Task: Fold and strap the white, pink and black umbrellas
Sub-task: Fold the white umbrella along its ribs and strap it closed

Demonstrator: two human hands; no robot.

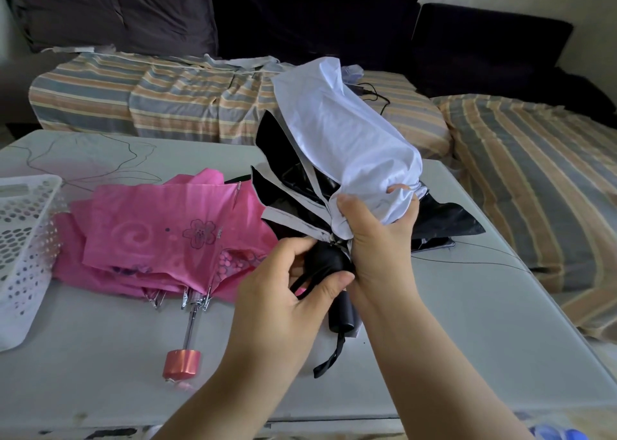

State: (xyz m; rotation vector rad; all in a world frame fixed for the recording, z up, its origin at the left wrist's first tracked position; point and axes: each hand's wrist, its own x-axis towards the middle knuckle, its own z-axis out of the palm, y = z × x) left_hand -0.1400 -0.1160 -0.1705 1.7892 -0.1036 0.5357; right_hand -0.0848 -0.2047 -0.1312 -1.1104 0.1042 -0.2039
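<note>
I hold the white umbrella (pixel 347 129) tilted up over the table, its canopy white outside and black inside, with loose flaps hanging at the left. My right hand (pixel 377 236) grips the bunched white fabric near the canopy's lower end. My left hand (pixel 290 282) grips the umbrella's black handle (pixel 340 309) just below; a black wrist strap dangles from it. The pink umbrella (pixel 160 239) lies collapsed and unfolded on the table to the left, its pink handle (pixel 182 363) pointing toward me. A black umbrella (pixel 444 219) lies partly hidden behind the white one.
A white perforated plastic basket (pixel 23 239) stands at the left edge of the light table (pixel 450 339). Behind and to the right is a sofa with striped covers (pixel 534 179) and dark cushions. A black cable lies on the sofa seat.
</note>
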